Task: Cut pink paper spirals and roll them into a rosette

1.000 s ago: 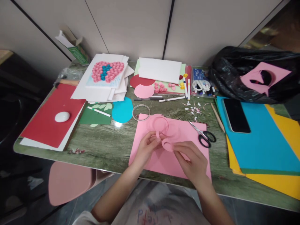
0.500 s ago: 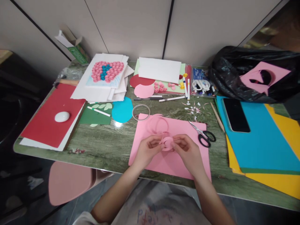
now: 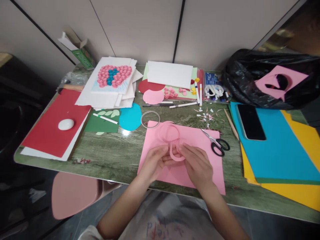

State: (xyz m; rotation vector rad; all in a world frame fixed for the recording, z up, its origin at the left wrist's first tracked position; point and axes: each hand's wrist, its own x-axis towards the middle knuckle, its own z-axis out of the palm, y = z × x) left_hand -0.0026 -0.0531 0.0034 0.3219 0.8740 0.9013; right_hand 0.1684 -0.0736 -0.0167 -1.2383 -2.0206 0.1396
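A curled pink paper strip (image 3: 178, 157) is between my hands, over a pink sheet (image 3: 170, 175) lying near the table's front edge. My right hand (image 3: 198, 163) pinches the strip's right side with its fingertips. From the left, my left hand (image 3: 155, 161) supports it, fingers bent around and under the curl. More of the spiral strip (image 3: 168, 132) trails onto the sheet beyond my fingers. Scissors with black handles (image 3: 218, 145) rest partly on the sheet's right edge. A thin ring (image 3: 150, 119) touches its upper left corner.
Red paper (image 3: 53, 133) with a white oval object (image 3: 66, 124) lies left. A picture with a rolled-paper heart (image 3: 115, 76) stands out at the back. Right are a phone (image 3: 251, 121) on blue paper (image 3: 282, 156) and a black bag (image 3: 240, 73). A pink stool (image 3: 75, 193) is below.
The coil between my fingertips has loosened into a wider, open curl. My left fingers have shifted under it, and my right hand has turned over its right side.
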